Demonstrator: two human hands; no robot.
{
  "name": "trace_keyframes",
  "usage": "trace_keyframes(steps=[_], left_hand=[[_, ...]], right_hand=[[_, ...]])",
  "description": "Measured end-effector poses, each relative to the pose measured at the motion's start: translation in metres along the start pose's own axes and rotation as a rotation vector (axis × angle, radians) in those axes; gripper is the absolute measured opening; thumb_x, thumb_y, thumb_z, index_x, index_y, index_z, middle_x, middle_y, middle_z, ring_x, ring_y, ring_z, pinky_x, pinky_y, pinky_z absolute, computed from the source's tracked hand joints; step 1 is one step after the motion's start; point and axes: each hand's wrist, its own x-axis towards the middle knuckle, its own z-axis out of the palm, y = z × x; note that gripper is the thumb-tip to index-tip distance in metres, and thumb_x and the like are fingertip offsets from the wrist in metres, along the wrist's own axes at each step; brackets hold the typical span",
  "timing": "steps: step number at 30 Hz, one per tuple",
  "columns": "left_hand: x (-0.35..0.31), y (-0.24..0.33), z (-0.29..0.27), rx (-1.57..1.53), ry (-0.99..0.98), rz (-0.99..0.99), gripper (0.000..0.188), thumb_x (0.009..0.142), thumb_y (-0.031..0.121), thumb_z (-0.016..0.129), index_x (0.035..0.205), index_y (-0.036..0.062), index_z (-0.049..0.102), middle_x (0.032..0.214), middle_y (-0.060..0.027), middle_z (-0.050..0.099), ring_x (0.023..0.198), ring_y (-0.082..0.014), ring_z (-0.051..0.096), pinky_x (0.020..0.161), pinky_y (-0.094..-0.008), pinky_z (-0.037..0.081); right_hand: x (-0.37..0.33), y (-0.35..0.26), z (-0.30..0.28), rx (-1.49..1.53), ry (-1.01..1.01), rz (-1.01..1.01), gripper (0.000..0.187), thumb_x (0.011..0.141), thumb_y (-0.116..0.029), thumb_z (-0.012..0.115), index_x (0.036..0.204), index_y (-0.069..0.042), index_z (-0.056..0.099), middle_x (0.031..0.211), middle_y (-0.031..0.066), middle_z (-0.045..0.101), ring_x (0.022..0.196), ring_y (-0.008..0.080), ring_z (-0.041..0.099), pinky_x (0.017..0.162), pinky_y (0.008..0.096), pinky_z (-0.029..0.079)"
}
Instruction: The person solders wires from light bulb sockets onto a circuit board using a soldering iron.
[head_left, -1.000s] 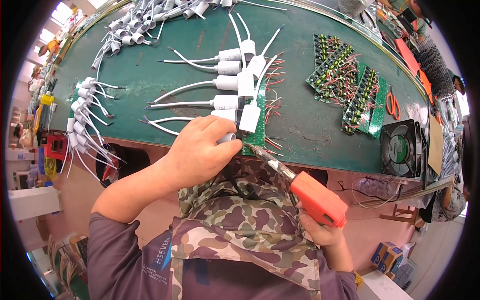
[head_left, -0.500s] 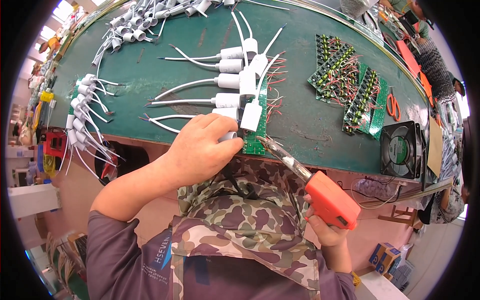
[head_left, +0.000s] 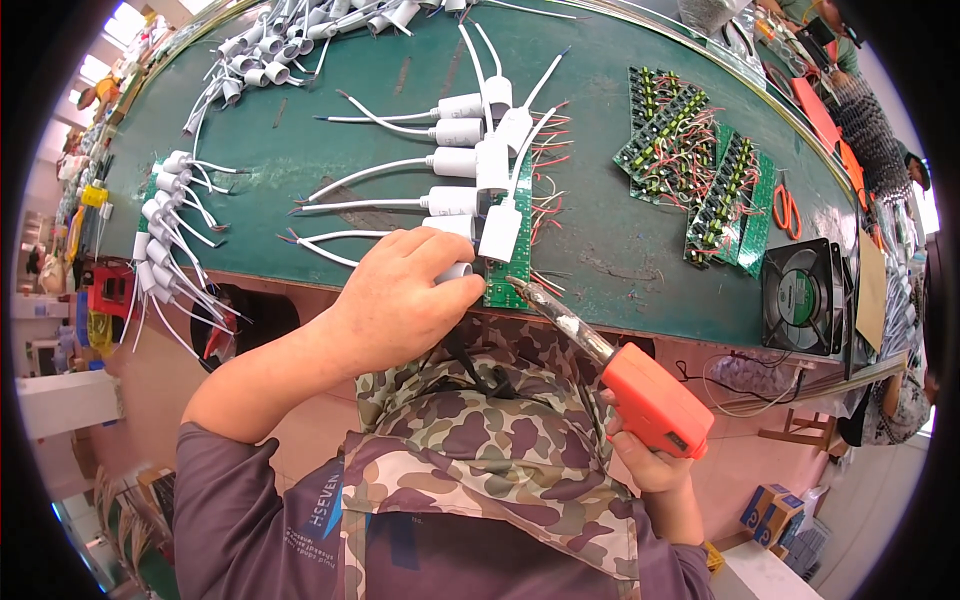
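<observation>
My left hand (head_left: 405,295) is closed round a white cylindrical cap (head_left: 458,271), pressing it to the near left edge of a green circuit board (head_left: 510,296). My fingers hide most of that cap. In my right hand (head_left: 640,458) is a soldering gun with a red-orange body (head_left: 655,400). Its metal tip points up and left and meets the board just right of my left fingertips. More white caps with trailing cables (head_left: 452,201) line the board's left side, and several lie on top of it. Thin red and white wires (head_left: 546,215) stick out along its right edge.
A second board with white caps (head_left: 160,225) lies at the table's left edge. White caps (head_left: 270,60) are heaped at the far left. To the right are stacked green boards (head_left: 690,150), orange-handled scissors (head_left: 787,212) and a black fan (head_left: 806,300). The green tabletop (head_left: 620,270) ends near my apron.
The soldering gun and my right hand have shifted slightly left, its tip moving a little along the board. My left hand keeps its place on the cap.
</observation>
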Motion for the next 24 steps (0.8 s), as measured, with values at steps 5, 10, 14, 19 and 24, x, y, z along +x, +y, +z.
trace_keyframes(steps=[5,10,14,19,24], left_hand=[[-0.001,0.0,0.002,0.008,0.003,0.002,0.018,0.069,0.009,0.067,0.086,0.0068,0.064,0.099,-0.0095,0.058,0.09,-0.0282,0.06,0.074,-0.0404,0.047],[-0.001,0.002,0.002,-0.007,0.028,-0.019,0.015,0.071,0.007,0.066,0.086,0.006,0.062,0.1,-0.0098,0.059,0.091,-0.0286,0.061,0.075,-0.0403,0.047],[0.0,0.003,0.002,-0.019,0.038,-0.028,0.013,0.072,0.007,0.066,0.084,0.0055,0.06,0.1,-0.0098,0.059,0.092,-0.0287,0.061,0.076,-0.0404,0.047],[0.003,0.006,0.005,-0.009,0.065,-0.04,0.013,0.071,0.004,0.066,0.08,0.0053,0.056,0.097,-0.008,0.059,0.091,-0.0272,0.06,0.078,-0.0395,0.046],[0.006,0.007,0.007,0.011,0.072,-0.047,0.013,0.069,0.003,0.066,0.077,0.005,0.056,0.096,-0.0068,0.06,0.088,-0.0255,0.059,0.075,-0.0385,0.045]], right_hand=[[0.001,-0.001,0.002,0.011,0.008,0.004,0.053,0.084,0.0,0.069,0.134,0.003,0.051,0.124,0.0224,0.062,0.092,0.0173,0.065,0.079,0.0306,0.055],[0.0,-0.001,0.001,-0.05,0.014,0.015,0.052,0.084,-0.001,0.069,0.133,0.003,0.053,0.123,0.0211,0.063,0.091,0.0171,0.065,0.078,0.031,0.054],[0.002,-0.003,0.0,-0.06,-0.005,0.009,0.049,0.084,-0.002,0.069,0.13,0.004,0.055,0.122,0.0199,0.063,0.09,0.0167,0.064,0.078,0.0308,0.054],[0.001,-0.005,0.004,0.006,0.019,0.052,0.048,0.084,-0.003,0.07,0.129,0.004,0.056,0.122,0.0191,0.063,0.089,0.0166,0.064,0.077,0.0302,0.053],[0.007,-0.01,0.013,-0.038,0.156,0.099,0.047,0.073,-0.003,0.072,0.118,0.006,0.061,0.082,0.0056,0.069,0.071,0.0186,0.068,0.075,0.0311,0.055]])
